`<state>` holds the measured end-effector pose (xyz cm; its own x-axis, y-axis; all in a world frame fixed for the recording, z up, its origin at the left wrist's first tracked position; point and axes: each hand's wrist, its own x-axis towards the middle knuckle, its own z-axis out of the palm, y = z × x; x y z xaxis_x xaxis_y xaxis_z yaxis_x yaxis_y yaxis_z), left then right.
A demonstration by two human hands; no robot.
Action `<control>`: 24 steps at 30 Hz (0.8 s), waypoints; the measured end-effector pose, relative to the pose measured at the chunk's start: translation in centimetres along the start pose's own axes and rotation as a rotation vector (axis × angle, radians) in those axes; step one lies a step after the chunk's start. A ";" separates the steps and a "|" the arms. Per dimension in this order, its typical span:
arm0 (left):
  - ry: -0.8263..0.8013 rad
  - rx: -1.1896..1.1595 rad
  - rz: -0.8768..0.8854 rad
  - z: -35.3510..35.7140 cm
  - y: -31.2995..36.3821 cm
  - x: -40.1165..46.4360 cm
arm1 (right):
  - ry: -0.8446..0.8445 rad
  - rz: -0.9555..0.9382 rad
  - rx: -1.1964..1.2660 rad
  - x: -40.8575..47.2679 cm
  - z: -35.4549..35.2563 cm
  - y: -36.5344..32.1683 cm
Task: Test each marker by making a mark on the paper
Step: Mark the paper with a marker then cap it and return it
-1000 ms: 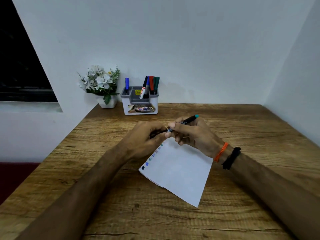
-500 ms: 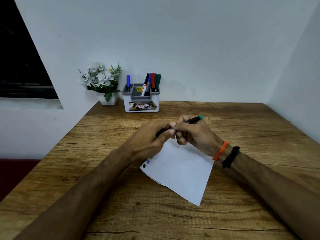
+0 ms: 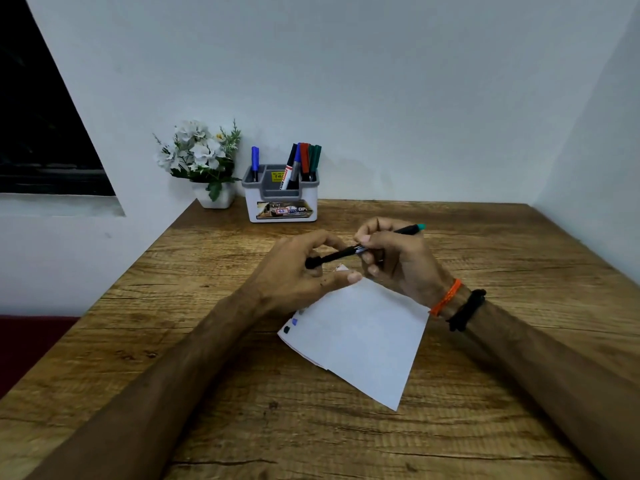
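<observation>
Black-barrelled and tipped with a teal end, the marker [image 3: 367, 246] is hanging level above the paper's far corner, both hands grasping it. The right hand [image 3: 398, 261] is pinching its rear half, while the left hand [image 3: 304, 271] is curling round its cap end. White paper [image 3: 363, 337] is lying on the wooden surface [image 3: 485, 410], colour marks along its left edge. Farther back, a holder [image 3: 280, 199] is carrying more markers [image 3: 304, 162] beside a flower pot [image 3: 207, 168].
</observation>
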<state>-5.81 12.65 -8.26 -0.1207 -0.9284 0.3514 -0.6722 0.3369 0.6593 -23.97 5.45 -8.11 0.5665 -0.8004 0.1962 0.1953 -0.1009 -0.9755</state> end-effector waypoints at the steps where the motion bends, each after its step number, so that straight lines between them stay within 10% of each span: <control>1: -0.011 0.024 -0.034 -0.2 -0.2 0.1 | 0.011 0.012 0.004 0.1 -0.4 0.0; 24: -0.215 0.286 -0.180 -1.0 -1.7 0.6 | 0.061 0.108 -0.388 0.2 0.1 2.2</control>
<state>-4.00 11.69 -8.49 -0.1121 -0.9905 0.0797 -0.8693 0.1367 0.4749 -23.32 5.09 -10.24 0.5165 -0.8510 0.0953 -0.1864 -0.2203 -0.9574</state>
